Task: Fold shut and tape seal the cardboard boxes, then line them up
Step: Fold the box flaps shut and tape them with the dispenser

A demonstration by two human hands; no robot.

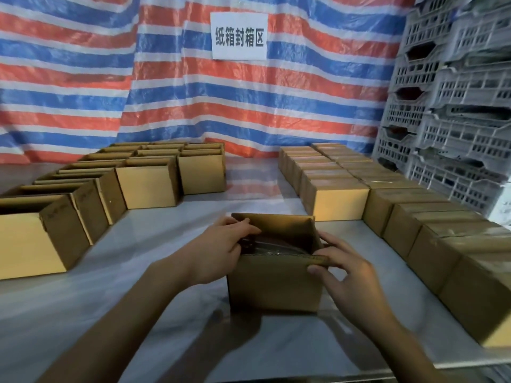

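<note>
An open cardboard box (273, 283) stands on the table right in front of me, its flaps up and something dark and shiny inside. My left hand (218, 250) grips the box's left flap, fingers curled over its top edge. My right hand (343, 272) pinches the near right corner of the rim, thumb on the front flap. Several open boxes (149, 186) stand in rows at the left. Several shut boxes (340, 197) line up at the right, running toward me.
The white table (138, 272) has bare room between the two groups of boxes. A striped red, white and blue tarp (166, 92) with a paper sign (239, 35) hangs behind. Grey plastic crates (453, 106) are stacked at the far right.
</note>
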